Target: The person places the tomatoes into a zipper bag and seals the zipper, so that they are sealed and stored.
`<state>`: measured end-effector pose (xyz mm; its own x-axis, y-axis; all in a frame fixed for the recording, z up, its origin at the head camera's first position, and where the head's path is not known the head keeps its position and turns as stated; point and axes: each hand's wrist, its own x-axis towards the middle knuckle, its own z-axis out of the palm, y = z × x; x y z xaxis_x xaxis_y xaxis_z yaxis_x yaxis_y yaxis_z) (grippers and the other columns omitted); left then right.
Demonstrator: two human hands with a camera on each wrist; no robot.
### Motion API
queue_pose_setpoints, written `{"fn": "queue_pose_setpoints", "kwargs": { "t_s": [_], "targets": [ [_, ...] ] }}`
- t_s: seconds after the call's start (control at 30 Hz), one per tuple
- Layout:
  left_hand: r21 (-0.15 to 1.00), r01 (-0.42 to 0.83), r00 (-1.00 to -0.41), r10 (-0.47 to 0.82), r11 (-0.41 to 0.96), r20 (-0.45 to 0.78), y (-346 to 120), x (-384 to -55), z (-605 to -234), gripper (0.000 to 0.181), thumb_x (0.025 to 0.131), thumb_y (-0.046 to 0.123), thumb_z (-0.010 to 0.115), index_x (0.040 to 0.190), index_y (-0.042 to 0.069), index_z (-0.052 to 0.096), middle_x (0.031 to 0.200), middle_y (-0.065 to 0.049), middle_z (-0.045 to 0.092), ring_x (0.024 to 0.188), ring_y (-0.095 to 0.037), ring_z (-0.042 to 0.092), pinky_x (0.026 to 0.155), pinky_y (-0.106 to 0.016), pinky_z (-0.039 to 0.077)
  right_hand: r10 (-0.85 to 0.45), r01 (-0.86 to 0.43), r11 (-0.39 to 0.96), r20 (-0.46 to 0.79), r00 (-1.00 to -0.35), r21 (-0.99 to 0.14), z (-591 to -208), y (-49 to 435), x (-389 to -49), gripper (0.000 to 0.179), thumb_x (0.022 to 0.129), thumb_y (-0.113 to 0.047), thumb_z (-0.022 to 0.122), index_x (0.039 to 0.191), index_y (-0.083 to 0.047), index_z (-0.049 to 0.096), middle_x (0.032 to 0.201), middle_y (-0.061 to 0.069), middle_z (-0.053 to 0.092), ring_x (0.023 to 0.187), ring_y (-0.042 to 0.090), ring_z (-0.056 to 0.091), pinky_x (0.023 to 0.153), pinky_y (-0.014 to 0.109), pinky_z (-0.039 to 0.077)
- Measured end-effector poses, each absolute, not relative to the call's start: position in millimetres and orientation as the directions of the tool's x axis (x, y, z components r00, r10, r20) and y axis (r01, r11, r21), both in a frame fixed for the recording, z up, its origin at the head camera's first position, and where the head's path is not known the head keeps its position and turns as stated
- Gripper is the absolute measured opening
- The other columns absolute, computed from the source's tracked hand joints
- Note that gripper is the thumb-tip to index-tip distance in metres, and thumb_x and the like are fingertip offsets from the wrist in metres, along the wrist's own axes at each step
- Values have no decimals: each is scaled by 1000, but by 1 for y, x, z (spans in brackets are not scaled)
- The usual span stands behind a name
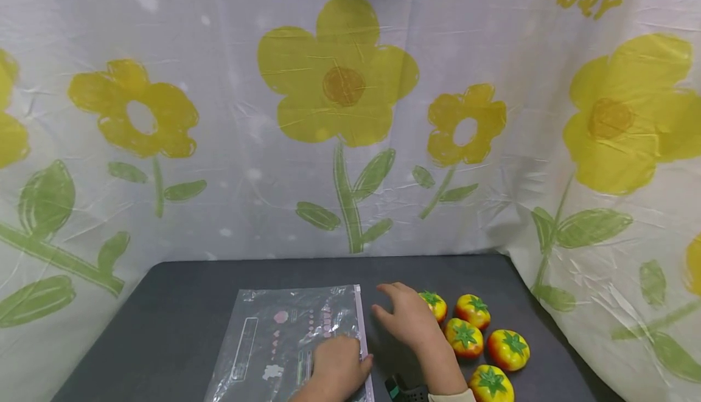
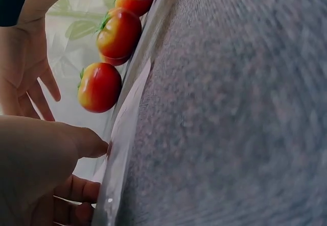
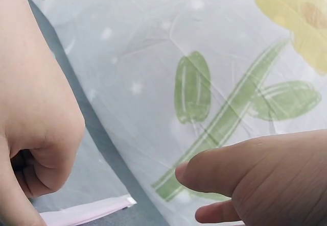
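Observation:
A clear plastic zip bag (image 1: 285, 335) with pink and white prints lies flat on the dark table. At its right edge, by the pale zip strip (image 1: 360, 323), my left hand (image 1: 338, 365) has curled fingers and pinches the bag's edge. The left wrist view has the thumb (image 2: 92, 142) against the strip, with the bent fingers below it. My right hand (image 1: 408, 320) is held just right of the bag, fingers loosely spread and nothing in them. Close to it on the right sit several yellow-red tomatoes (image 1: 463, 338) with green leafy tops.
The dark grey table (image 1: 164, 317) has rounded far corners. Behind it and along its right side hangs a white curtain (image 1: 230, 207) with yellow flowers. A black strap (image 1: 411, 393) shows at my right wrist.

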<state>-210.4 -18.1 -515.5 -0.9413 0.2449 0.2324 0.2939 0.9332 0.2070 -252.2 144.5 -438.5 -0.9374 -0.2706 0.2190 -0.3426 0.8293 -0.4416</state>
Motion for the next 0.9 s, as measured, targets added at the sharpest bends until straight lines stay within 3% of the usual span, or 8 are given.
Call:
{"fn": "queue_pose_setpoints", "kwargs": {
  "t_s": [0.3, 0.57, 0.9],
  "targets": [
    [193, 242, -953, 196, 951, 229, -13, -208, -519, 52, 81, 54, 71, 73, 3, 67, 71, -10, 61, 63, -30, 63, 53, -47, 51, -300, -332, 811, 146, -943, -482, -436, 143, -252, 44, 92, -29, 74, 130, -6, 68, 131, 18, 64, 123, 39, 59, 100, 58, 45],
    [256, 253, -949, 188, 933, 253, -11, -206, -519, 32, 75, 36, 70, 62, 9, 59, 67, -7, 57, 59, -28, 60, 52, -46, 49, -311, -334, 805, 132, -941, -490, -438, 143, -252, 44, 92, -29, 73, 130, -6, 68, 132, 17, 61, 121, 39, 60, 100, 59, 46],
    [245, 276, -943, 213, 929, 255, -6, -206, -519, 25, 74, 27, 73, 59, 11, 60, 63, -4, 59, 55, -23, 59, 51, -43, 50, -311, -331, 817, 122, -943, -472, -439, 139, -251, 43, 92, -31, 73, 129, -8, 68, 131, 17, 62, 120, 38, 61, 99, 59, 46]
  ]
}}
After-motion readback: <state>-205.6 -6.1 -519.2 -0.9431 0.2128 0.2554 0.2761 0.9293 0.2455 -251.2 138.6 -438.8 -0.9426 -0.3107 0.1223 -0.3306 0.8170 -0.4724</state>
